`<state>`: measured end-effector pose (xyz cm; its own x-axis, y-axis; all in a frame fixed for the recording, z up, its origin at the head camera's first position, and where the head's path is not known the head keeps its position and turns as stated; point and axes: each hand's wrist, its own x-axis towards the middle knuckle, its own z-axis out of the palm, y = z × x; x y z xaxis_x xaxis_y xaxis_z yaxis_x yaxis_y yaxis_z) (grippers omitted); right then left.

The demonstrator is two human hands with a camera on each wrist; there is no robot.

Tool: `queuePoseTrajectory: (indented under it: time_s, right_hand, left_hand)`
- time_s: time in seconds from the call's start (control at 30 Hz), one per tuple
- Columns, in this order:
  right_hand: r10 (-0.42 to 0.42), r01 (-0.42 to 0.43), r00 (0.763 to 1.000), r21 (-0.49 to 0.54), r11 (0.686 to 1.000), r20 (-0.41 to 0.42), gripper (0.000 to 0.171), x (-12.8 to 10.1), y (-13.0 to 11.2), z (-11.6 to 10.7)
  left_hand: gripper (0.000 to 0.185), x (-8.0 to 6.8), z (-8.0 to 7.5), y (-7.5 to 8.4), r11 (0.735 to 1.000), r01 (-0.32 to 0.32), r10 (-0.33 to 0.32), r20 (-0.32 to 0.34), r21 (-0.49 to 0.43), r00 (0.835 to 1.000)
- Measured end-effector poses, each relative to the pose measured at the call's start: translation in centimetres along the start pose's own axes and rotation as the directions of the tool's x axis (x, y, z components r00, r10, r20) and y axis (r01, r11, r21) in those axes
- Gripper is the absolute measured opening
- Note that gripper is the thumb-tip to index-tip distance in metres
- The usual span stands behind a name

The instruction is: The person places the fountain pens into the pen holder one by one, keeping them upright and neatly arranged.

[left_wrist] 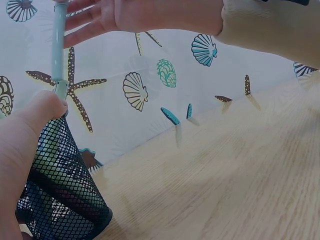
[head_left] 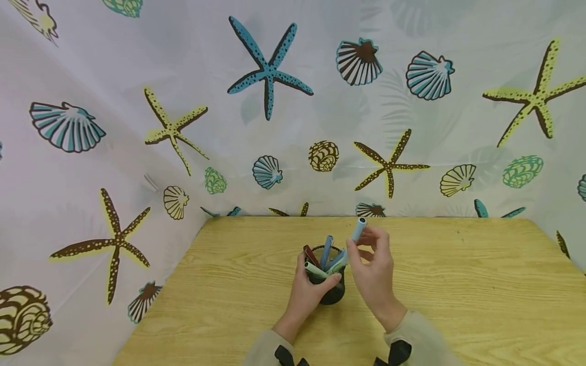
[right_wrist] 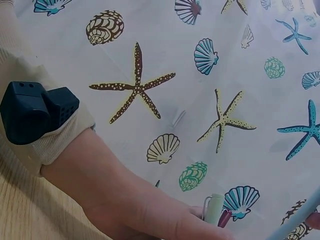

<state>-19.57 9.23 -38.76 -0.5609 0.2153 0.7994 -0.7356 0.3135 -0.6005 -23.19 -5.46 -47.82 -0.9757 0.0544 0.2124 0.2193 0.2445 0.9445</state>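
My left hand [head_left: 305,294] grips a black mesh pen cup [head_left: 334,296] around its side, with the thumb near the rim. The cup leans a little on the table. In it stand a dark red pen [head_left: 309,253], a blue pen [head_left: 327,252] and a light green pen [head_left: 316,270], among others. My right hand [head_left: 376,269] pinches a light blue pen [head_left: 359,230] above the cup's right side. In the left wrist view this pen [left_wrist: 58,45] stands nearly upright over the mesh. Whether its lower end is inside the rim, I cannot tell.
A wooden table [head_left: 220,300] spreads under both hands. Behind it and to the left hangs a white cloth [head_left: 302,112] printed with starfish and shells. Dark devices [right_wrist: 35,112] are strapped on the sleeves.
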Motion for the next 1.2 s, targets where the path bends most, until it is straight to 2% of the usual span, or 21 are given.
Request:
queuePoseTrajectory:
  time_s: [0.1,0.23,0.3,0.37,0.5,0.63,0.83,1.03,1.2]
  right_hand:
    - [0.006,-0.006,1.000,0.019,1.000,0.026,0.037,-0.3,0.5,0.5]
    - [0.013,-0.015,0.998,0.026,1.000,0.054,0.035,-0.7,0.7,0.9]
    - [0.017,-0.019,0.997,0.032,0.999,0.070,0.035,-1.0,0.9,1.1]
    - [0.034,-0.037,0.996,0.042,0.998,0.084,0.036,-1.2,1.0,1.3]
    - [0.072,-0.081,0.989,0.065,0.995,0.129,0.037,-1.5,1.2,1.6]
    - [0.085,-0.099,0.980,0.070,0.993,0.178,0.035,-1.3,0.5,1.7]
    - [0.037,-0.049,0.972,0.048,0.998,0.232,0.032,-1.1,-0.5,1.5]
    - [-0.029,0.024,0.970,0.022,0.999,0.243,0.031,-1.0,-0.1,1.5]
    - [-0.035,0.030,0.969,0.025,0.999,0.246,0.034,-1.2,0.8,1.4]
  left_hand:
    - [0.091,-0.1,-0.1,0.7,1.000,0.003,-0.003,0.004,-0.001,1.000]
    - [0.089,-1.0,-0.5,2.8,1.000,-0.008,0.008,0.012,0.007,1.000]
    - [0.089,-1.2,-0.6,3.3,1.000,-0.015,0.015,0.014,0.003,1.000]
    - [0.090,-1.1,-0.5,2.8,1.000,-0.010,0.010,0.016,-0.002,1.000]
    - [0.094,-0.3,-0.2,0.9,1.000,0.004,-0.004,0.010,0.006,1.000]
    - [0.096,-0.1,-0.2,0.2,1.000,-0.008,0.008,-0.001,0.024,1.000]
    - [0.097,-0.2,-0.2,0.2,0.999,-0.009,0.009,0.001,0.031,1.000]
    - [0.097,-0.3,-0.2,0.3,1.000,-0.002,0.002,0.003,0.030,1.000]
    - [0.101,-0.3,-0.2,0.4,1.000,0.015,-0.015,0.004,0.022,1.000]
